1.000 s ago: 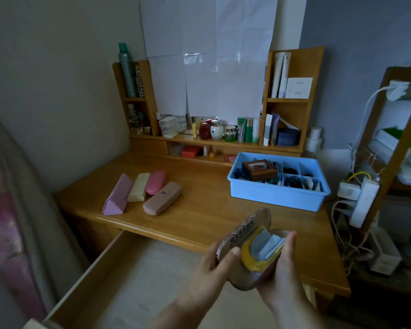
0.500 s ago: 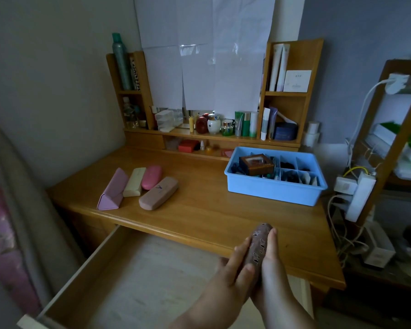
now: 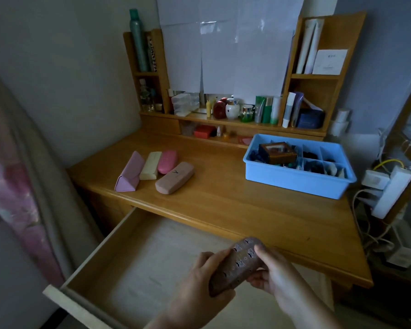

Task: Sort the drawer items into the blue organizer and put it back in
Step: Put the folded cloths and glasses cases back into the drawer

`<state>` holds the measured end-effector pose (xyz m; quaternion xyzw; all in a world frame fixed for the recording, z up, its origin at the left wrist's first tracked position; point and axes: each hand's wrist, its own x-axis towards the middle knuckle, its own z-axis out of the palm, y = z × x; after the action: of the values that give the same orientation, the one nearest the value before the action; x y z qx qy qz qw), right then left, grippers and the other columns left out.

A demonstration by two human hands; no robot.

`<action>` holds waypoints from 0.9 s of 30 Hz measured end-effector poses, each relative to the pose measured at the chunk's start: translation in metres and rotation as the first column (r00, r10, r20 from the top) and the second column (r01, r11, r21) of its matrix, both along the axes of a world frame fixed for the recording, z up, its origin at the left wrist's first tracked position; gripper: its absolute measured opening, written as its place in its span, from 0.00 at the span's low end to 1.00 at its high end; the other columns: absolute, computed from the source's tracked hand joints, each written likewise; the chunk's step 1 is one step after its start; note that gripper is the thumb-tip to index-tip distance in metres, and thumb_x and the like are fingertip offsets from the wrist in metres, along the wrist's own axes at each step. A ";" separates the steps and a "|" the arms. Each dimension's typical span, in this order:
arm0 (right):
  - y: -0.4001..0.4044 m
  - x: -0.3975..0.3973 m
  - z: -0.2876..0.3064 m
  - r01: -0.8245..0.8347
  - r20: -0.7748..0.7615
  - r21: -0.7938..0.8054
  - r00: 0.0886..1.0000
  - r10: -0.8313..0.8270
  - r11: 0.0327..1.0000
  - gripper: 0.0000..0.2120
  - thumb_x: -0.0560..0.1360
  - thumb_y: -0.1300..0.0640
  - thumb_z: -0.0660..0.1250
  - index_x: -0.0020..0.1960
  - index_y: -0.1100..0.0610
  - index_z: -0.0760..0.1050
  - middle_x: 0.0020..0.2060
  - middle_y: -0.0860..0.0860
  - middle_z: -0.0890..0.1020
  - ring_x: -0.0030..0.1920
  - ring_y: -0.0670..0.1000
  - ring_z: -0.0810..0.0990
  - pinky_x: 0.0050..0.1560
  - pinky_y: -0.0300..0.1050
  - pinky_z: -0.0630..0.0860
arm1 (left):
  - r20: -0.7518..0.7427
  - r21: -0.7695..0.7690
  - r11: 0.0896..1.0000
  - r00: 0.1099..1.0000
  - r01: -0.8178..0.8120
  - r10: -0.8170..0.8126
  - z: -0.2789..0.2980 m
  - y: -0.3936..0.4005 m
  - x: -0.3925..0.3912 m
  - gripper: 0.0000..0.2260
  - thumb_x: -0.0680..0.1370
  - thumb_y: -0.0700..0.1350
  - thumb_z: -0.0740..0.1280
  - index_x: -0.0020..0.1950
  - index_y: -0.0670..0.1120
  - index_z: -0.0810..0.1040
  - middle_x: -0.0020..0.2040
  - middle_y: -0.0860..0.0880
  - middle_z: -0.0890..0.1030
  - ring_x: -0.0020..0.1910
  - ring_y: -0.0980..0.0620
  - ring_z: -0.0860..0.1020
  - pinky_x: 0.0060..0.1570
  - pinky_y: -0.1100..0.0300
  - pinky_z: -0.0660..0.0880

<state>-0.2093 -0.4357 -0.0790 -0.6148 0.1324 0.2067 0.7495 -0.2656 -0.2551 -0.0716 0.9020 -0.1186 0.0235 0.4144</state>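
glossy wooden desk (image 3: pixel 235 205) — smooth plastic blue organizer (image 3: pixel 294 181).

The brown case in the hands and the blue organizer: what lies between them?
In the head view, only bare desk top lies between the brown case and the blue organizer.

Closed brown patterned case (image 3: pixel 236 264) over open drawer (image 3: pixel 119 262); blue organizer (image 3: pixel 294 180) on desk.

Dim, flat room light; source not identifiable. Corners darken, the left wall (image 3: pixel 64 74) greyish. Faint glare on the taped paper (image 3: pixel 226 43). Wide-angle bending at edges: the curtain (image 3: pixel 17 174) at left is smeared. Desk (image 3: pixel 223 198) mid-frame is fairly sharp.
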 end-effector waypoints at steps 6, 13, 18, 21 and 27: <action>0.053 0.008 -0.041 -0.175 0.113 -0.324 0.969 0.221 0.930 0.09 0.79 0.55 0.63 0.58 0.46 0.71 0.48 0.49 0.80 0.43 0.52 0.82 0.41 0.45 0.77 | -0.133 0.189 0.969 0.973 -0.162 0.188 -0.041 0.051 -0.015 0.34 0.71 0.54 0.66 0.74 0.56 0.55 0.66 0.56 0.66 0.63 0.55 0.71 0.60 0.64 0.68; 0.101 0.023 -0.082 -0.408 0.042 -0.578 0.851 0.524 0.707 0.13 0.77 0.55 0.65 0.61 0.50 0.72 0.53 0.50 0.80 0.54 0.49 0.79 0.59 0.46 0.74 | -0.449 0.553 0.814 0.759 -0.179 0.471 -0.075 0.104 -0.005 0.40 0.76 0.53 0.64 0.77 0.43 0.41 0.72 0.43 0.56 0.67 0.43 0.68 0.66 0.54 0.65; 0.108 0.024 -0.081 -0.381 0.142 -0.620 0.805 0.576 0.686 0.11 0.76 0.56 0.66 0.57 0.46 0.73 0.49 0.44 0.80 0.52 0.45 0.80 0.56 0.41 0.75 | -0.472 0.609 0.786 0.749 -0.104 0.465 -0.083 0.104 0.004 0.36 0.77 0.47 0.62 0.77 0.40 0.43 0.71 0.43 0.57 0.66 0.44 0.70 0.67 0.53 0.66; 0.110 0.033 -0.054 -0.327 0.308 -0.602 0.746 0.591 0.728 0.12 0.75 0.56 0.67 0.53 0.40 0.74 0.47 0.40 0.81 0.48 0.39 0.80 0.49 0.32 0.74 | -0.483 0.635 0.769 0.738 -0.076 0.471 -0.081 0.105 0.009 0.37 0.77 0.50 0.63 0.77 0.42 0.45 0.70 0.44 0.59 0.67 0.45 0.70 0.66 0.53 0.67; 0.107 0.091 0.007 -0.080 0.599 -0.565 0.645 0.474 0.821 0.10 0.75 0.53 0.67 0.49 0.37 0.75 0.44 0.37 0.82 0.43 0.39 0.80 0.41 0.29 0.75 | -0.038 0.426 0.783 0.856 -0.453 0.516 -0.039 0.130 0.048 0.29 0.75 0.63 0.61 0.72 0.52 0.59 0.66 0.52 0.66 0.60 0.55 0.72 0.55 0.62 0.74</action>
<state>-0.1182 -0.3282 -0.0719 -0.8268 -0.2223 0.0260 0.5161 -0.2175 -0.1254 -0.1111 0.9663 0.1476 0.0355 0.2077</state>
